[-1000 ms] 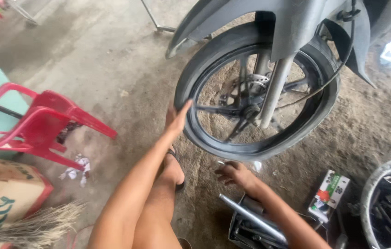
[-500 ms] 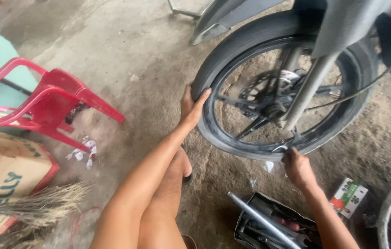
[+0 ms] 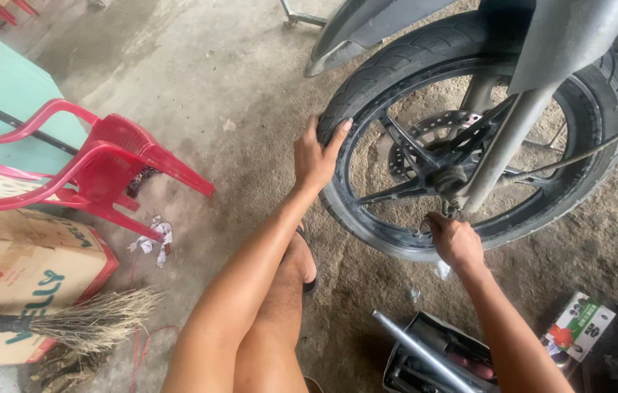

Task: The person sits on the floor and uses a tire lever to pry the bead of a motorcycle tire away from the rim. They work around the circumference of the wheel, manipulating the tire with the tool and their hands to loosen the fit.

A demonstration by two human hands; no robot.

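Front wheel [image 3: 469, 138] is on the motorcycle, mounted in the fork, tyre seated on the rim. Left hand [image 3: 316, 156] lies flat against the tyre's outer edge, fingers spread, steadying it. Right hand [image 3: 454, 240] is at the wheel's lower rim just under the axle, fingers curled; can't tell what it pinches, if anything. Judging by this: work is mid-way, wheel not off.

Containers: open dark toolbox [image 3: 433, 360] on the floor below the wheel, metal tube across it, contents unclear. Small printed carton [image 3: 578, 327] right of it, closed.
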